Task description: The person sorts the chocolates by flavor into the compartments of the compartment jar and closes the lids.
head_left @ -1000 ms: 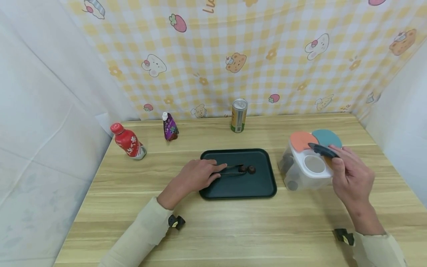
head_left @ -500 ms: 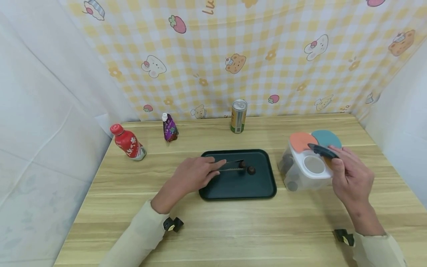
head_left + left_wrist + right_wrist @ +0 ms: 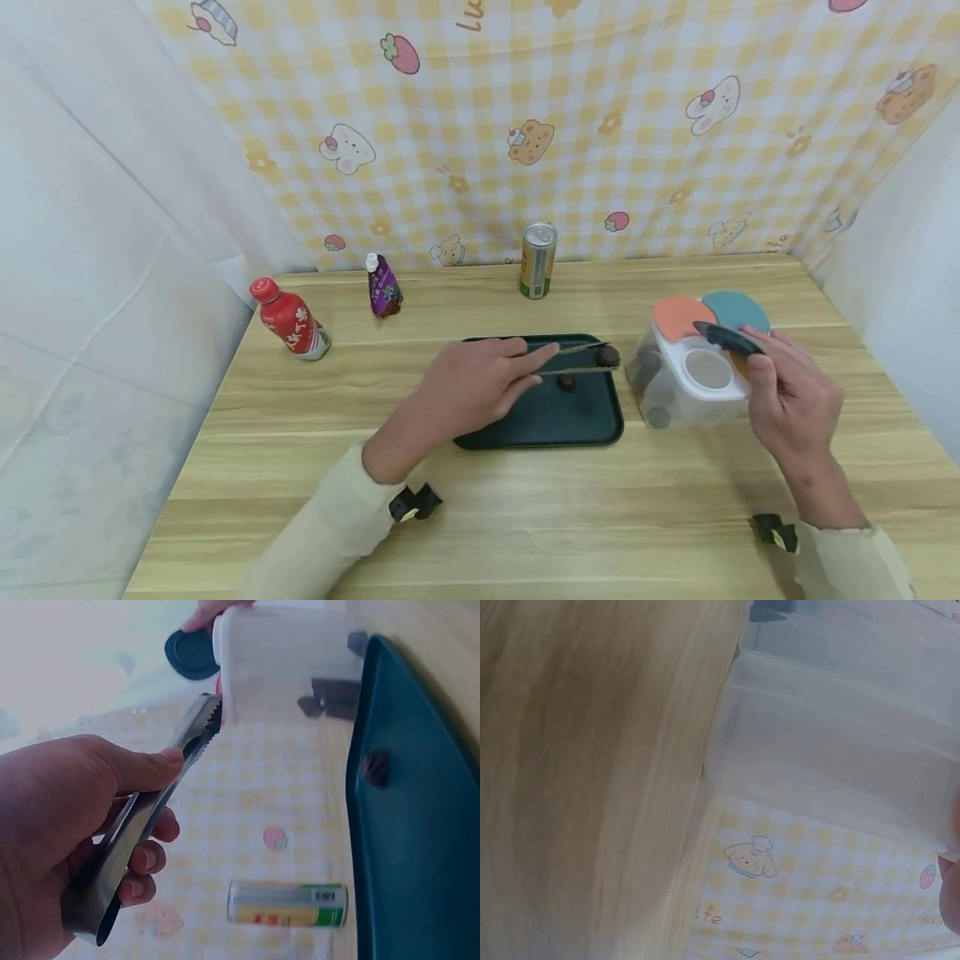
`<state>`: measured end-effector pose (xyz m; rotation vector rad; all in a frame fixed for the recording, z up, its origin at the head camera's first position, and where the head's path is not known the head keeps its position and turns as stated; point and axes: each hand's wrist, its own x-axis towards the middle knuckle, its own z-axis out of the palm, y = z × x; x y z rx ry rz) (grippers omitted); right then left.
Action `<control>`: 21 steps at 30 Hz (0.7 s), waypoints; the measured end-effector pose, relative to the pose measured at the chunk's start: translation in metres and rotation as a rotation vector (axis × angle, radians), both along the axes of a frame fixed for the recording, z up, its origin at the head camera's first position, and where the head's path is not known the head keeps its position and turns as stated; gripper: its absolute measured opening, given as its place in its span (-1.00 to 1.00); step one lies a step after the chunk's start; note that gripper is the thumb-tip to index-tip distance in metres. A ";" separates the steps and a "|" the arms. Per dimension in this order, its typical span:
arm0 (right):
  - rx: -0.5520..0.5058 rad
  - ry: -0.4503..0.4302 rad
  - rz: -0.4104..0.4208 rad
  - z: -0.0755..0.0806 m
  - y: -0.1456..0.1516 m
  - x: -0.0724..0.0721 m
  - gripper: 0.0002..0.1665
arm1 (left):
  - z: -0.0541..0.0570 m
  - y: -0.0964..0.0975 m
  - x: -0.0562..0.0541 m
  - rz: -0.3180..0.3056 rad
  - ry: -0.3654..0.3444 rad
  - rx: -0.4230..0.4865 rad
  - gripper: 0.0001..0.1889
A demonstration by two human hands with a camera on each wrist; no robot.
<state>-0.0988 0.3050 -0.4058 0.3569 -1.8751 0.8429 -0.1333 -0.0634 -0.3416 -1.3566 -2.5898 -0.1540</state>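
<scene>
My left hand (image 3: pixel 476 379) holds metal tongs (image 3: pixel 131 829), thumb on one arm and fingers curled round the other. Between the tong tips is a dark brown chocolate (image 3: pixel 607 357), raised over the right edge of the dark green tray (image 3: pixel 558 425). A second chocolate (image 3: pixel 566 382) lies on the tray. At the right, my right hand (image 3: pixel 795 392) pinches a raised dark lid flap (image 3: pixel 726 337) on a clear plastic container (image 3: pixel 690 408). Beneath that flap a round opening (image 3: pixel 708 368) shows. Some dark pieces sit inside the container's left side.
A red-capped bottle (image 3: pixel 292 321) stands at the left of the wooden table (image 3: pixel 480 525). Farther back are a purple pouch (image 3: pixel 385 290) and a drink can (image 3: pixel 537 262). Orange (image 3: pixel 678 317) and teal (image 3: pixel 738 310) flaps cover other container sections. A checked curtain (image 3: pixel 450 125) hangs behind.
The tongs have closed round one chocolate, lifted it off the tray and carried it right, toward the container. My right hand keeps the flap raised in the same place.
</scene>
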 end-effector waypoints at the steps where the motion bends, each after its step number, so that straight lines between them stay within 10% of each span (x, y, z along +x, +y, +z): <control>1: 0.002 -0.001 0.001 0.000 0.000 0.000 -0.25 | 0.000 0.004 0.001 -0.016 0.004 0.022 -0.54; 21: -0.008 0.026 -0.002 0.000 0.000 -0.001 -0.24 | 0.001 0.078 0.006 -0.063 -0.063 0.081 -0.55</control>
